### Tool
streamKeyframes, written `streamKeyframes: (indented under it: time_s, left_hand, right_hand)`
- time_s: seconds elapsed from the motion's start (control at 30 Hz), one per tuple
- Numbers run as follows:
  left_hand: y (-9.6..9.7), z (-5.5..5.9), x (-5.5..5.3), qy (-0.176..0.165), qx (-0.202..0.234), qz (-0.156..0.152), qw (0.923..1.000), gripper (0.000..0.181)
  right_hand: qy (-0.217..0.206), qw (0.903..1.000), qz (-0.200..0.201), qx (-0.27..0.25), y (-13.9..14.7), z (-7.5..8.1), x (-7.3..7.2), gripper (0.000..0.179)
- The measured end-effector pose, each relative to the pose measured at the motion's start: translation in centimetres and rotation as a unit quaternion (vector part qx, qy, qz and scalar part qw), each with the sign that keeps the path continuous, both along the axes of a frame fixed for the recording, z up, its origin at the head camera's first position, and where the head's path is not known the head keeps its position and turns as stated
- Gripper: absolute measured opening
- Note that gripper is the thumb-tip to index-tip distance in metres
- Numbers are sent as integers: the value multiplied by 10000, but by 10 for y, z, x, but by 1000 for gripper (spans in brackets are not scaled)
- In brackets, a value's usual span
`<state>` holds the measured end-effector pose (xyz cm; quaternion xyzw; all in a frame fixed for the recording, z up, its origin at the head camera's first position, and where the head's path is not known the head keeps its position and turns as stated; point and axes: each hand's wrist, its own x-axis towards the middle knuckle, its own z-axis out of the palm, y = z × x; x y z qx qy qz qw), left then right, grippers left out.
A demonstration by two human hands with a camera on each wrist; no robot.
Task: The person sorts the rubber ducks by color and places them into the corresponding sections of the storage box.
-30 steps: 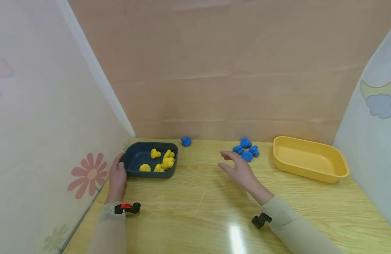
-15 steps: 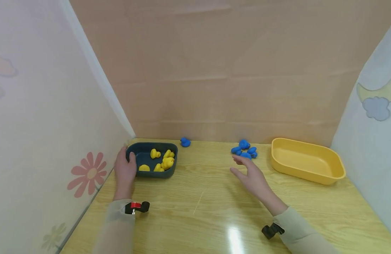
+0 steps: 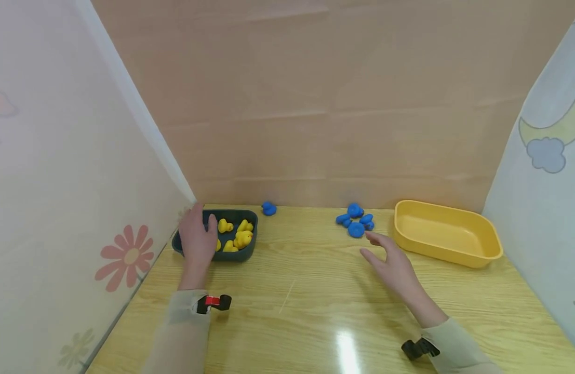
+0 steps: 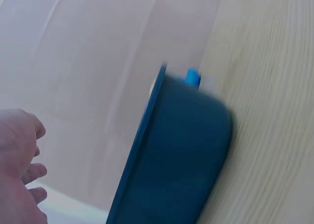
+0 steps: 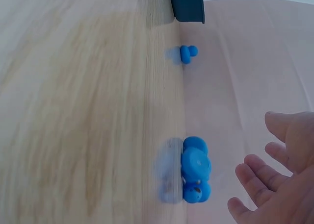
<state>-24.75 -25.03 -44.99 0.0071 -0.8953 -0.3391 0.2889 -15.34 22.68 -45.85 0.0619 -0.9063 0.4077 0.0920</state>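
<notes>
My left hand (image 3: pixel 197 240) is over the left part of a dark blue tray (image 3: pixel 238 255), fingers loosely bent and holding nothing. In the left wrist view, a gap separates that hand (image 4: pixel 18 165) from the tray's side (image 4: pixel 171 145). Several yellow toy ducks (image 3: pixel 243 239) lie in the tray, some partly hidden by the hand. My right hand (image 3: pixel 393 267) hovers over the table with thumb and fingers apart, in front of and right of a cluster of blue toy ducks (image 3: pixel 356 230). The right wrist view shows nothing in that hand (image 5: pixel 289 170).
A lone blue duck (image 3: pixel 269 209) sits by the back wall, right of the dark tray. On the right stands a yellow tray (image 3: pixel 437 253) with no ducks in it. Walls (image 3: pixel 287 104) bound the wooden table (image 3: pixel 287 301) at the back and both sides.
My left hand has left the dark tray's left side and moved right, over its rim. My right hand has shifted right and slightly toward me. Trays and ducks keep their places.
</notes>
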Motion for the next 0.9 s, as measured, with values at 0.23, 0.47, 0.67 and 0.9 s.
streamKeyframes:
  time_s: [0.23,0.47,0.67,0.9]
  left_hand:
    - [44,5,-3,-181,135,-590,9980,55]
    - [88,5,-6,-163,144,-1076,9940,56]
    - [118,0,-15,-373,292,-1302,9904,59]
    - [145,-7,-28,-684,609,-1445,9853,61]
  right_hand:
    - [29,9994,-260,230,18,4,9,63]
    - [235,9979,-448,396,38,7,18,64]
    - [439,9956,-670,483,56,8,23,61]
    - [572,9929,-904,511,80,5,30,60]
